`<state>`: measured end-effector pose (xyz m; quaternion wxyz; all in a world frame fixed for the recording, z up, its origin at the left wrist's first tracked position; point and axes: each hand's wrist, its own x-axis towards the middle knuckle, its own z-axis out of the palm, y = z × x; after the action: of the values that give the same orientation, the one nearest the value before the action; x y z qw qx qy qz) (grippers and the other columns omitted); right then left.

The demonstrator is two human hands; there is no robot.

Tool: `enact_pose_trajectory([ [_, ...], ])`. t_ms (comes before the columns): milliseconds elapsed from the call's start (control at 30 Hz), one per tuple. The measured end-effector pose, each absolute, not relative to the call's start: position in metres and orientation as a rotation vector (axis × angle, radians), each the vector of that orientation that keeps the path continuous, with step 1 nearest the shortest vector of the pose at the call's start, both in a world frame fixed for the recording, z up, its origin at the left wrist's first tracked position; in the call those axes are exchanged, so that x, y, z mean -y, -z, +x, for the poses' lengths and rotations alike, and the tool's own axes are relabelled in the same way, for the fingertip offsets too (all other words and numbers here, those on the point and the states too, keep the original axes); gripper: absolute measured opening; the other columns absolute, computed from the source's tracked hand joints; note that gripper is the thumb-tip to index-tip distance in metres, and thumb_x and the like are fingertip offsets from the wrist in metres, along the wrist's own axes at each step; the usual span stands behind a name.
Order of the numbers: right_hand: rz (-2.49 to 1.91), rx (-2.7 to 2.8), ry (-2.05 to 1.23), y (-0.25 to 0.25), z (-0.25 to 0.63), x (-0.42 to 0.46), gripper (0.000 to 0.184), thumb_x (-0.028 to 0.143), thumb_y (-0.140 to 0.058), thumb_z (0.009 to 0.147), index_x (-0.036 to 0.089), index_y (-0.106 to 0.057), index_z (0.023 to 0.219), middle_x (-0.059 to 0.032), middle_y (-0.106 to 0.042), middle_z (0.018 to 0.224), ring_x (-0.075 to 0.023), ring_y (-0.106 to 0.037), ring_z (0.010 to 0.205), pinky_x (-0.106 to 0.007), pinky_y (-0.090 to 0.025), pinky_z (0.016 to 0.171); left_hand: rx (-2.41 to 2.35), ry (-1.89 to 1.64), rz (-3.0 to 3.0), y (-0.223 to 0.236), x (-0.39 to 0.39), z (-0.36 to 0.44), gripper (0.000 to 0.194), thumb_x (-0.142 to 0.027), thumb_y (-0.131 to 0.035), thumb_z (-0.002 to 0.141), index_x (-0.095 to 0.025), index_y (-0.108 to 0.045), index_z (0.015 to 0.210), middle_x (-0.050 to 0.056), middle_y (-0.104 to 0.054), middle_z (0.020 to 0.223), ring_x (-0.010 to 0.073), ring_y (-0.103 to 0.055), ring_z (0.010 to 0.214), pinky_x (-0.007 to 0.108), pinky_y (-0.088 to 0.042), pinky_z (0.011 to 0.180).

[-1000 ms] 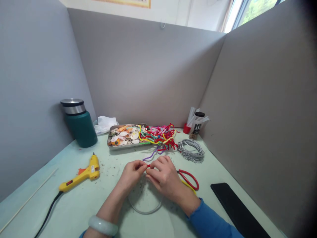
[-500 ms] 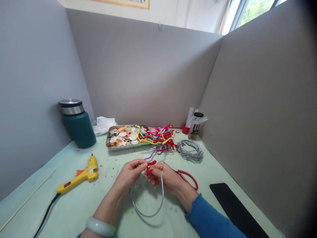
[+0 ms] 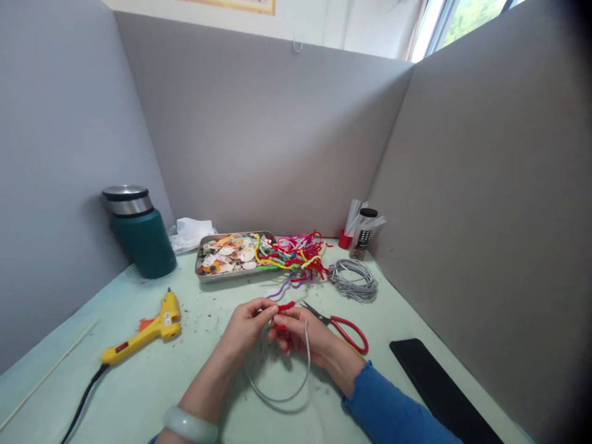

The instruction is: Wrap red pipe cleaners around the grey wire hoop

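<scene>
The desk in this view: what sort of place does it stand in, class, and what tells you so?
Probably a craft workstation in a partitioned booth: a yellow glue gun, a tray of shells and a coil of grey wire share the desk.

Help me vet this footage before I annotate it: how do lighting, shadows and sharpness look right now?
Head view: bright, partly washed-out window at upper right; diagonal shadow edge across the tall grey back partition. Head view: soft shadow beside the thin grey wire loop; dark, blurred band down the right edge. Head view: lettering on the clear black-lidded jar too small to read.
</scene>
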<state>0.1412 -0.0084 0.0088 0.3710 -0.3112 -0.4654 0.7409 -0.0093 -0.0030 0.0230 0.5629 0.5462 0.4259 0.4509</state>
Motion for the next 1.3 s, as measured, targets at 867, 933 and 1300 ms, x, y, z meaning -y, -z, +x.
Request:
enact_pose_trajectory([
  [867, -0.785, 1.258, -1.873, -0.019, 0.148, 0.009, 0.018, 0.023, -0.066, 0.067, 0.012, -0.062, 0.079, -0.0004, -0.061, 0.065, -0.0037, -0.042, 0.044, -0.018, -0.026, 0.043, -0.979, -1.099, 1.440, -0.029, 0.007, -0.014, 0.023, -0.036, -0.066, 0.071, -0.014, -0.064, 0.077, 0.001, -0.060, 0.065, 0.0114, -0.050, 0.058, 0.021, -0.037, 0.054],
  [933, -0.771, 1.211, -1.845, -0.020, 0.148, 0.009, 0.016, 0.023, -0.067, 0.066, 0.013, -0.061, 0.078, 0.0031, -0.054, 0.058, -0.0038, -0.038, 0.043, -0.018, -0.023, 0.042, -1.010, -1.109, 1.397, -0.030, 0.007, -0.013, 0.024, -0.037, -0.067, 0.070, -0.014, -0.064, 0.077, -0.001, -0.056, 0.060, 0.0083, -0.043, 0.050, 0.019, -0.030, 0.048],
  [1300, -0.824, 1.464, -1.609, -0.021, 0.149, 0.011, 0.030, 0.043, -0.066, 0.072, 0.015, -0.059, 0.082, 0.0058, -0.043, 0.058, -0.0057, -0.032, 0.046, -0.020, -0.025, 0.046, -0.871, -1.049, 1.179, -0.026, 0.012, -0.014, 0.026, -0.038, -0.065, 0.075, -0.013, -0.061, 0.080, -0.008, -0.034, 0.047, 0.0044, -0.021, 0.043, 0.020, -0.011, 0.043],
])
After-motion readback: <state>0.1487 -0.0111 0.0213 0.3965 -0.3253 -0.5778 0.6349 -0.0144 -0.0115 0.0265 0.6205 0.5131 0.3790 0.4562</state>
